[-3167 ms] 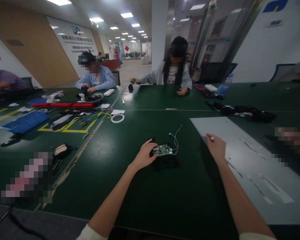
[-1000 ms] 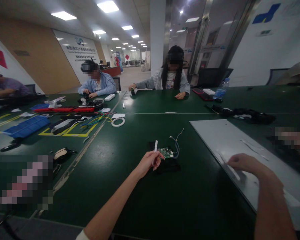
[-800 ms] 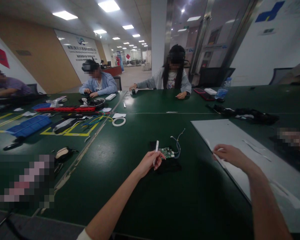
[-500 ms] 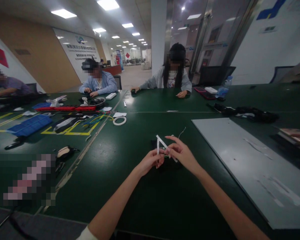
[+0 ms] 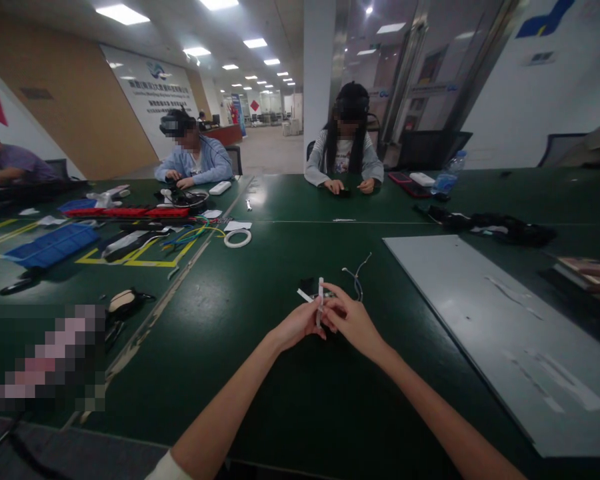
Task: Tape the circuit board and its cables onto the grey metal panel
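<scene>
Stretching our forearms (image 5: 225,400) forward and inward, we curl our left hand (image 5: 296,325) nearly closed on a slanted white strip (image 5: 305,294) and pinch an upright white strip (image 5: 321,291) with our right hand (image 5: 354,321), fingers meeting. Just beyond the right hand, thin wires (image 5: 359,285) lie bent.

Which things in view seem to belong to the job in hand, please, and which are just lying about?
Probably part of the job:
white strips, held in the left hand and right hand
thin cable, just beyond the hands

Probably just lying about:
white ring
nearer blue bin
open-ended wrench
water bottle
</scene>
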A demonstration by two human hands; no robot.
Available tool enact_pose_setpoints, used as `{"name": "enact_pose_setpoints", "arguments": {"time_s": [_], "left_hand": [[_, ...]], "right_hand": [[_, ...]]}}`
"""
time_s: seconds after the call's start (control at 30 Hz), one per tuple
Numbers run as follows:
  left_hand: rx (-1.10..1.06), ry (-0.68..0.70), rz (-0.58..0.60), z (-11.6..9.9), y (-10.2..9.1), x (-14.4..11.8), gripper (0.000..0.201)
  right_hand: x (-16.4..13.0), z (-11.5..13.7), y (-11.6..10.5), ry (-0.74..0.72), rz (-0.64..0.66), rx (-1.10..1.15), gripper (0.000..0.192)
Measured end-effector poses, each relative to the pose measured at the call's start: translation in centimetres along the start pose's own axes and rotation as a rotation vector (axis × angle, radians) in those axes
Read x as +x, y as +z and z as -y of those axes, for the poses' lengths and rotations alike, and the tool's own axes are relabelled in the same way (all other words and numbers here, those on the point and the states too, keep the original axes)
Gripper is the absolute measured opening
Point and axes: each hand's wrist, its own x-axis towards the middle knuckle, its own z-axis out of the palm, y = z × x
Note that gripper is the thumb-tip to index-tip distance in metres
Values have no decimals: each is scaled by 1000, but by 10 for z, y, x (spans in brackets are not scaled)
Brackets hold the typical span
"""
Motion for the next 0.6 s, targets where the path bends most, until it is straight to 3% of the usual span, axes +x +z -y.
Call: {"name": "enact_pose_setpoints", "arguments": {"time_s": [0.1, 0.2, 0.3, 0.37, 0.47, 0.53, 0.6], "left_hand": [[20, 8, 7, -2, 0, -2, 46], [19, 29, -11, -3, 0, -3, 46], [9, 36, -5, -4, -1, -3, 47], [6, 33, 5, -4, -2, -2, 48], [2, 33, 12, -5, -1, -3, 48], [3, 26, 13, -5, -1, -3, 47], [6, 20, 7, -5, -1, -4, 47]], "right_hand": [[0, 5, -4, 47, 14, -44, 57], [2, 3, -34, 130, 7, -144, 61], [0, -19, -101, 215, -147, -350, 58], [-10, -44, -157, 335, -361, -660, 55], [-38, -85, -235, 516, -568, -833, 62], [-61, -110, -271, 636, -663, -895, 62], [-80, -132, -293, 727, -689, -908, 62]]}}
